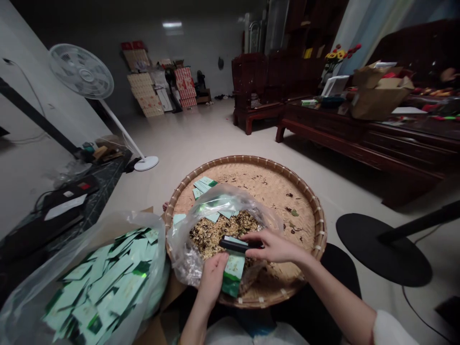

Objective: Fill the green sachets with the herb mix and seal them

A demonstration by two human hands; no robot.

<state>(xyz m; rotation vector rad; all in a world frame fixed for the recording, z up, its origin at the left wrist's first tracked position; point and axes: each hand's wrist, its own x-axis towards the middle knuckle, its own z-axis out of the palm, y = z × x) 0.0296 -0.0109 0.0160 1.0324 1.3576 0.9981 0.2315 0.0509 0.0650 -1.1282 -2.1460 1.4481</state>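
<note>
My left hand (212,278) is closed on a small green and white packet (233,274), held upright over the near rim of a round woven tray (305,191). My right hand (275,245) grips a black scoop-like tool (235,244) at the packet's open top. Just behind them a clear plastic bag (201,215) lies open on the tray, filled with dried brownish plant bits (219,230). A few flat green packets (203,186) lie on the tray's far left.
A large clear bag of several green packets (104,282) sits at my left. A dark side table (72,201) with cables, a standing fan (83,73), a dark wooden table (377,139) with cardboard boxes, and a black round stand base (381,249) surround me.
</note>
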